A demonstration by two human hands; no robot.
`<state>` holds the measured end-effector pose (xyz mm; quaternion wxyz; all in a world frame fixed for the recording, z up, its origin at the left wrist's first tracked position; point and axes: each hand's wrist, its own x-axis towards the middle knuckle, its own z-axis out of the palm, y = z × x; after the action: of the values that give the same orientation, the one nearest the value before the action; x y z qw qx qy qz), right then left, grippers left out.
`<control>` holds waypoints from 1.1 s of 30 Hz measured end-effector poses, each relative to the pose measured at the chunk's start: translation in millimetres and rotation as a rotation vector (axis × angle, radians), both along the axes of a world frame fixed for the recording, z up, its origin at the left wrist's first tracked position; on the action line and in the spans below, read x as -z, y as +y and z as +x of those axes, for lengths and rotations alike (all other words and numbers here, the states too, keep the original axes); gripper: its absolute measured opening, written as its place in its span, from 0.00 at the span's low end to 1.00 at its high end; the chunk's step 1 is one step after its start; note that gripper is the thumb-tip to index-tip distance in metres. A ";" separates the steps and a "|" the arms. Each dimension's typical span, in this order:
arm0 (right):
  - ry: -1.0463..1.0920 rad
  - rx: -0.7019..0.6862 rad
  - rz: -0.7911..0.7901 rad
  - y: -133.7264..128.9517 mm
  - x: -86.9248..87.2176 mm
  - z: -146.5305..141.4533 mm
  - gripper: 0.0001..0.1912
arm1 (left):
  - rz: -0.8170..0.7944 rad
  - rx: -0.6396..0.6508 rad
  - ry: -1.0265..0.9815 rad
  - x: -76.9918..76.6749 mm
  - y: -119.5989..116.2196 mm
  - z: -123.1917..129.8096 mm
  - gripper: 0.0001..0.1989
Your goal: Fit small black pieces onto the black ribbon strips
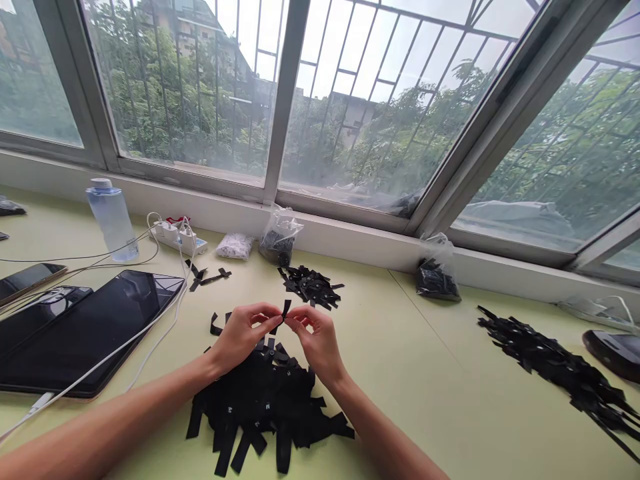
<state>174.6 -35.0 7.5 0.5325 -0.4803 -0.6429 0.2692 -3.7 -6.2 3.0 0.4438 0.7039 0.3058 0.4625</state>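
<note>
Between my two hands a short black fabric strip (287,309) is pinched, its upper end sticking up above the fingertips. My left hand (249,331) grips it with thumb and forefinger from one side, and my right hand (315,337) does so from the other. Right below them spreads a large heap of black strips (265,400), some bearing small white marks such as an M. Farther back lies a smaller pile of black pieces (311,285) with tiny light specks.
On the left are a tablet (100,333), phones (33,280), white cables, a water bottle (113,220) and a power strip (180,235). Along the window stand plastic bags of black pieces (277,243) (437,277) and a white packet (235,246). A long black bundle (555,363) lies right.
</note>
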 end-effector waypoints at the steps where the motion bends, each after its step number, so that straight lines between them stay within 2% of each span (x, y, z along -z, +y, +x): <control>1: -0.001 0.000 0.006 -0.2 -0.6 -0.1 0.03 | -0.002 0.007 -0.005 0.9 0.7 0.0 0.12; 9: -0.006 -0.009 0.056 -0.5 -3.1 -0.9 0.05 | -0.015 0.060 -0.020 6.2 4.2 -0.5 0.11; 15: 0.002 0.029 0.003 1.5 0.8 0.6 0.05 | -0.010 0.054 -0.008 3.2 4.1 -1.3 0.11; 24: 0.020 -0.077 -0.047 4.3 4.4 2.5 0.05 | 0.010 0.070 -0.011 6.2 7.5 -0.9 0.11; 33: -0.060 -0.014 0.025 2.5 1.8 2.8 0.05 | 0.076 0.043 0.019 5.8 5.3 -0.4 0.10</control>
<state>177.4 -32.5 5.6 0.5171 -0.4770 -0.6651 0.2504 -4.1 -0.9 -2.8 0.4236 0.7312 0.2770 0.4574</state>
